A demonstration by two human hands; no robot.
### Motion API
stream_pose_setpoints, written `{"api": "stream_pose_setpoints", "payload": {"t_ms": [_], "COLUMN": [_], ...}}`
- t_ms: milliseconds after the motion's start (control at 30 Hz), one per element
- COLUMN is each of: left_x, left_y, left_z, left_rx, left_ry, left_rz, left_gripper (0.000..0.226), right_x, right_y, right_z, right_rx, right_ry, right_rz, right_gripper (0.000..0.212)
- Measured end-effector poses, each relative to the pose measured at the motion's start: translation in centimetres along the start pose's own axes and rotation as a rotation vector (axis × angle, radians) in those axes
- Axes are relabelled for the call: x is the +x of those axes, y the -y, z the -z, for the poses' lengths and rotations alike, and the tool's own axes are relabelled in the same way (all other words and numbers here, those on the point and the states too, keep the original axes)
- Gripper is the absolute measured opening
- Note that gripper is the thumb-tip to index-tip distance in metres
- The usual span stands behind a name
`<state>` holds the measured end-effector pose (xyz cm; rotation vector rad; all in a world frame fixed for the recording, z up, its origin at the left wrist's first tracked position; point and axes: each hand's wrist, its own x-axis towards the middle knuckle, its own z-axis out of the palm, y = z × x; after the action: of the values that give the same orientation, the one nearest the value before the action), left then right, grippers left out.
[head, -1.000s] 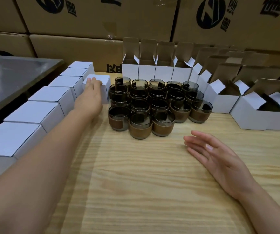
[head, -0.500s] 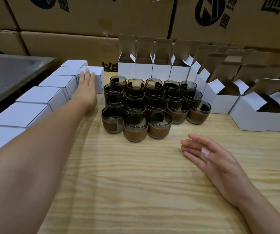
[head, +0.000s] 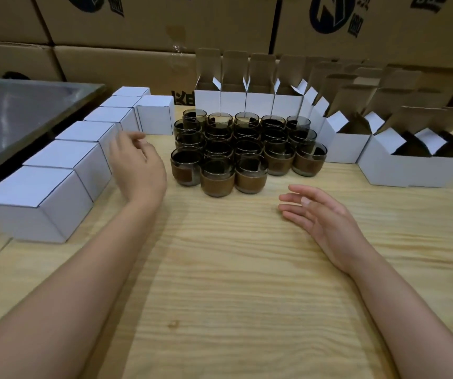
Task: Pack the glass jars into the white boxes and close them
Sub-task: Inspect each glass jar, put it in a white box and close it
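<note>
As left hand (head: 137, 166) curls loosely, right hand (head: 326, 222) spreads.

No full word reads. The cartons (head: 159, 20) beyond the fingers (head: 293, 200) bear dark round logos (head: 332, 15) with cut-off characters; one lower carton (head: 126, 67), past the left fingers, shows a partial black mark (head: 183, 98).

Dim warm light w/ soft arm shadows on table (head: 247, 310). Motion blur on left hand (head: 137, 170); wide-angle bending at edges; dull sheen on steel top (head: 14, 119).
</note>
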<state>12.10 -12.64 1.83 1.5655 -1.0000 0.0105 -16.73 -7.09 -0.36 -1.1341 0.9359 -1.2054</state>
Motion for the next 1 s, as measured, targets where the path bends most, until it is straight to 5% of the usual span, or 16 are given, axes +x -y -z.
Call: {"api": "stream_pose_setpoints", "payload": {"t_ms": [200, 333, 500, 633, 800, 1000], "left_x": [-8.4, -10.5, -10.2, -10.4, -10.4, -10.4], "left_y": [-3.9, -4.4, -4.5, -4.5, -4.2, -3.9], "left_z": [0.2, -0.4, -0.6, -0.9, -1.1, -1.4], "left_rx": [-0.251, -0.257, -0.229, -0.179, -0.109, -0.083], "left_ry": [0.104, 0.219, 0.266, 0.33, 0.385, 0.464], "left_rz": [0.129, 0.306, 0.314, 0.269, 0.222, 0.153], "left_gripper": [0.01, 0.011, 0.012, 0.011, 0.009, 0.007], "right_x": [-0.2, -0.1, 0.0, 0.5, 2.7, 5.9], "right_y": [0.1, 0.0, -0.1, -0.9, -1.5, -2.2], "right_z": [-0.2, -0.2, -0.4, -1.5, -4.1, -6.8], "right_rx": [-0.032, -0.057, -0.087, -0.424, -0.891, -1.016], "right_ry": [0.0, -0.011, -0.022, -0.165, -0.231, -0.209], "right_rz": [0.009, 0.013, 0.016, 0.051, 0.2, 0.209], "right_gripper": [0.025, 0.025, 0.023, 0.027, 0.069, 0.069]}}
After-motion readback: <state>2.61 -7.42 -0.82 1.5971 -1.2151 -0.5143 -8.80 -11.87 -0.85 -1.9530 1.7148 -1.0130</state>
